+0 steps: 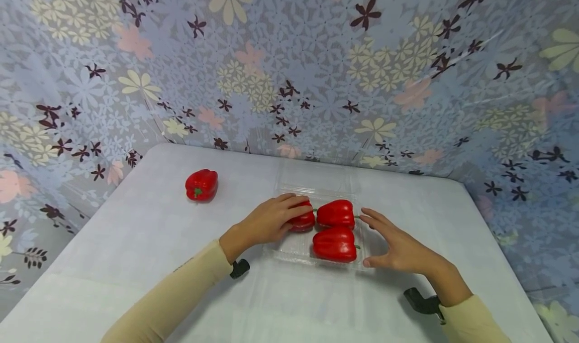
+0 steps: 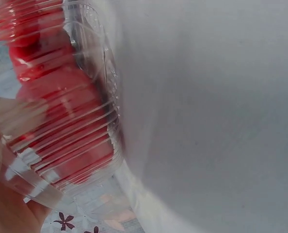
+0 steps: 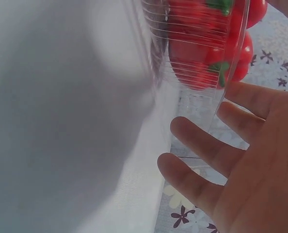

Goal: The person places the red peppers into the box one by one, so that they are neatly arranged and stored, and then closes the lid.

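Observation:
In the head view, a clear plastic clamshell container lies unfolded on the table with three red bell peppers in it. My left hand holds the left pepper, fingers over its top and thumb at its near side. Beside that one are a back pepper and a front pepper, their green stems pointing right. At the container's right side is my right hand, fingers spread and holding nothing. The right wrist view shows these fingers close to the ribbed wall; contact is hard to tell.
Another red bell pepper sits apart at the back left of the white table. The container's transparent lid lies flat towards the back. Behind the table hangs a flowered cloth.

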`<state>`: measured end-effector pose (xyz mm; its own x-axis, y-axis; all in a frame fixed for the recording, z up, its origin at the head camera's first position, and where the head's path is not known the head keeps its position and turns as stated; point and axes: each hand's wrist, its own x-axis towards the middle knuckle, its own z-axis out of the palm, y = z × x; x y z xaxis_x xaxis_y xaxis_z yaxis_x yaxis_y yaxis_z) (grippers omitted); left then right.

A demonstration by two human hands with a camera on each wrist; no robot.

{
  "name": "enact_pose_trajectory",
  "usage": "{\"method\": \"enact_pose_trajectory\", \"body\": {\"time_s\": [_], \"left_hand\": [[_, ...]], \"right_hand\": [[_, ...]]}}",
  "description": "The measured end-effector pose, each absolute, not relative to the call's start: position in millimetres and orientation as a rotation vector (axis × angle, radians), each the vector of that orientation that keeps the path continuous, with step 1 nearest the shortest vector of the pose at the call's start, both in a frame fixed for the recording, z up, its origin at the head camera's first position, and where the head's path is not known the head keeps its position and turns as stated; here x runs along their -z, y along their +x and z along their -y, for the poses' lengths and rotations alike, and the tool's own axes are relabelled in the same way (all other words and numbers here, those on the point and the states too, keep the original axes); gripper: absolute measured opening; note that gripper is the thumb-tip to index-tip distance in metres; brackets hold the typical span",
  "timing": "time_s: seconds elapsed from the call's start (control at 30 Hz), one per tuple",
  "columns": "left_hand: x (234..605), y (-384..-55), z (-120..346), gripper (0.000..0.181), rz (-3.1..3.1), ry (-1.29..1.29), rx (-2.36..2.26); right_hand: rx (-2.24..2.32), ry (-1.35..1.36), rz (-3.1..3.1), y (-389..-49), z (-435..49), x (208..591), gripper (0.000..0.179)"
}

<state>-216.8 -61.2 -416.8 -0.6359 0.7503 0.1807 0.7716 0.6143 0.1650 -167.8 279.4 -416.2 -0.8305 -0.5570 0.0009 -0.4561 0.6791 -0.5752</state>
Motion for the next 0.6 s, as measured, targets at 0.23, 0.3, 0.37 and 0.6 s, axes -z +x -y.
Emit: {"method": "enact_pose_trajectory", "body": {"time_s": [0.23, 0.3, 0.37, 0.6], "left_hand": [[409, -215, 66, 0.061, 2.739, -1.25, 0.433], [403, -216, 72, 0.061, 2.754, -1.196, 0.496], [396, -217, 82, 0.059, 2.747, -1.142, 0.528], [378, -235, 127, 0.055, 2.758, -1.029, 0.421]], "right_hand": [[0.843, -0.825, -2.721, -167, -279, 414, 0.096], [0.842, -0.831, -2.722, -167, -279, 415, 0.095], [0.85, -0.825, -2.719, -167, -279, 416, 0.095], [0.846, -0.822, -2.724, -168, -281, 416, 0.095]]}}
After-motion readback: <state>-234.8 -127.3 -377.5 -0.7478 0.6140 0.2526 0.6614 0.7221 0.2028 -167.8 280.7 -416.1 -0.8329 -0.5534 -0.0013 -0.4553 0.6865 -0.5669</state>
